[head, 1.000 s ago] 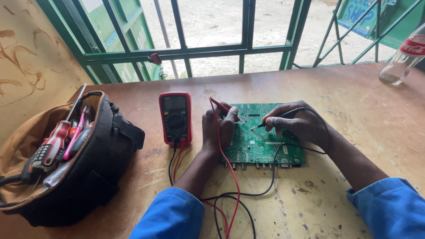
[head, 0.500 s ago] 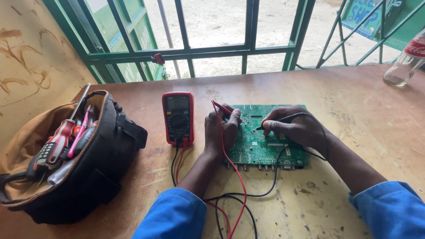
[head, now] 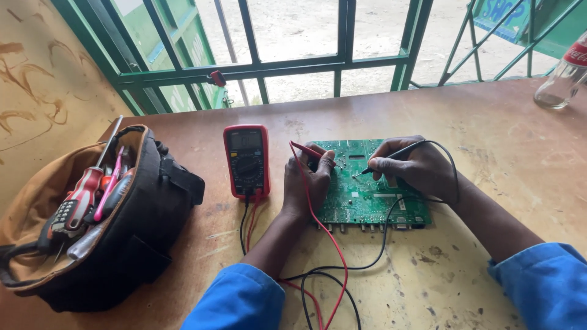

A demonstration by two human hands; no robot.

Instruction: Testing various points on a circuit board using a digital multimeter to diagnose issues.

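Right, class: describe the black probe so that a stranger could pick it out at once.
Find the green circuit board in the middle of the wooden table. The right hand holds the black probe over it like a pen; unlike the red probe in the left hand, its lead is black.

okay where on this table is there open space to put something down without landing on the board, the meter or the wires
The widest bare stretch of table runs between the circuit board and the glass bottle. Another runs between the window grille and the multimeter. It is crowded where the test leads loop, and between the multimeter and the tool bag.
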